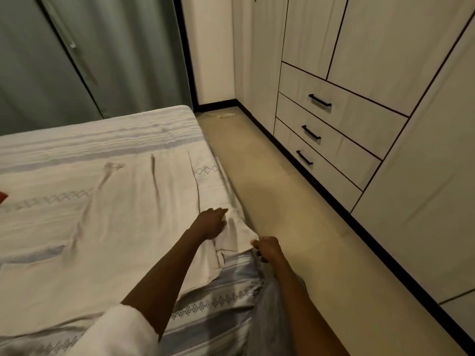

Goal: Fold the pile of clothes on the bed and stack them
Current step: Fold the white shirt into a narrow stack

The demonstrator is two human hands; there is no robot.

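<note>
White cloth (108, 227) is lying spread across the bed (128, 134), its right corner bunched at the near right edge, where I am working. From the head camera, my left hand (210, 223) is reaching onto that corner with fingers extended and resting on the fabric, likely pinning it flat. My right hand (267, 249) is hanging just off the edge with fingers curled, seemingly pinching the hem to draw it taut for a fold, though blur is making the grip uncertain. A red scrap (3, 197) is peeking in at far left. Wardrobe drawers (334, 129) are lining the right wall, a wire hanger (222, 115) lying on the far floor.
</note>
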